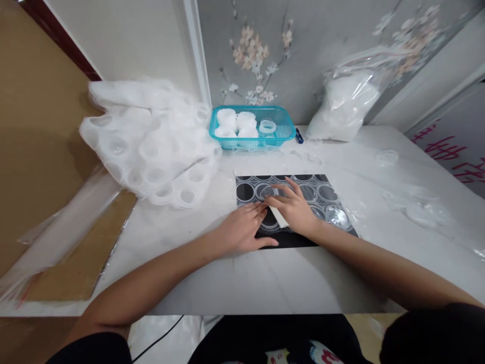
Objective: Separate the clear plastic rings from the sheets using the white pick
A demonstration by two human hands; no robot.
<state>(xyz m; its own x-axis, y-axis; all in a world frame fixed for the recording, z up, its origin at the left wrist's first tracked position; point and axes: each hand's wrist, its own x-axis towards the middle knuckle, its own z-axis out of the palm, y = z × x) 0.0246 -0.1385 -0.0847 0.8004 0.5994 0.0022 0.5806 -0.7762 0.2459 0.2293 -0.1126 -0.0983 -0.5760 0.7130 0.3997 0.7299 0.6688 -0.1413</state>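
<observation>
A black sheet (322, 194) printed with rows of circles lies on the white table, with clear round lids resting on some circles. My left hand (244, 230) lies flat on the sheet's near left corner, fingers stretched out. My right hand (293, 207) rests on the sheet beside it, fingers extended towards a clear lid (267, 191). A white strip (278, 217) shows under the right palm; I cannot tell if the hand grips it.
A turquoise basket (282, 132) with white round containers stands at the back. A heap of white moulded plastic trays (151, 146) lies to the left. A clear bag of white items (346, 103) leans on the wall. Loose clear lids (420, 207) sit right.
</observation>
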